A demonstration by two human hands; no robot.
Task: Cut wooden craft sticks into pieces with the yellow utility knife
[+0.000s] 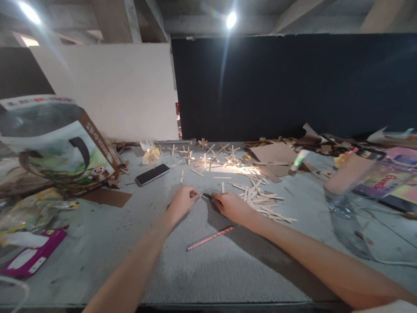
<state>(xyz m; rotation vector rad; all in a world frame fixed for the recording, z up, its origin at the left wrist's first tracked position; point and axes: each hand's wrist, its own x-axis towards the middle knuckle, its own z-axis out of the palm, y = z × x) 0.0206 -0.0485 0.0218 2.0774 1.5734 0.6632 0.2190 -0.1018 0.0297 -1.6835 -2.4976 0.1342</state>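
My left hand (186, 199) is closed in a pinch above the middle of the table, on what looks like a short wooden craft stick, mostly hidden by the fingertips. Facing it, my right hand (230, 206) grips a dark, slim tool (207, 196), apparently a craft knife, whose thin tip points at the left fingers. A pink pencil (210, 238) lies on the table below both hands. Beside the right hand spreads a loose pile of wooden craft sticks (257, 195). Farther back stand or lie several star-shaped pieces made of crossed sticks (205, 161).
A phone (152, 174) lies at back left, near a large printed bag (65, 152). At far left is a purple case (35, 254). Cardboard sheets (272, 154) and a glue tube (299, 160) lie back right. A clear bottle (342, 206) with a dark cap stands at right.
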